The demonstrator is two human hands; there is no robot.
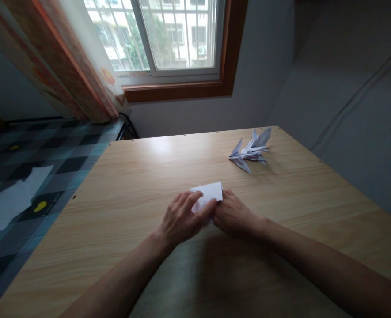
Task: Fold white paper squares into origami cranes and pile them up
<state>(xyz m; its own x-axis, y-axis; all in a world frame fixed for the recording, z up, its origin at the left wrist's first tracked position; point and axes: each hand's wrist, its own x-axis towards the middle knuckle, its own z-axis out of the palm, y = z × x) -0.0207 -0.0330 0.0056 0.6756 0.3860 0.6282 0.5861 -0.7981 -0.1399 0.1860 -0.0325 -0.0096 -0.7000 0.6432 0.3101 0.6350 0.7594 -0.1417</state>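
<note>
A small folded piece of white paper [210, 191] is between my two hands, just above or on the wooden table [142, 185]. My left hand [184, 216] grips its left and near side, with the thumb reaching across toward the right edge. At the paper's right side, my right hand [233, 212] is closed with its fingers curled; its fingertips are partly hidden behind the paper and the left thumb. Further back on the right lies a cluster of folded white paper pieces [250, 152] with pointed, leaf-like tips.
Left of the table is a bed with a checked cover [59, 163], on which loose white sheets [11, 205] lie. A curtain [66, 57] hangs beside the barred window [178, 39] at the back. A cable [357, 95] runs along the right wall.
</note>
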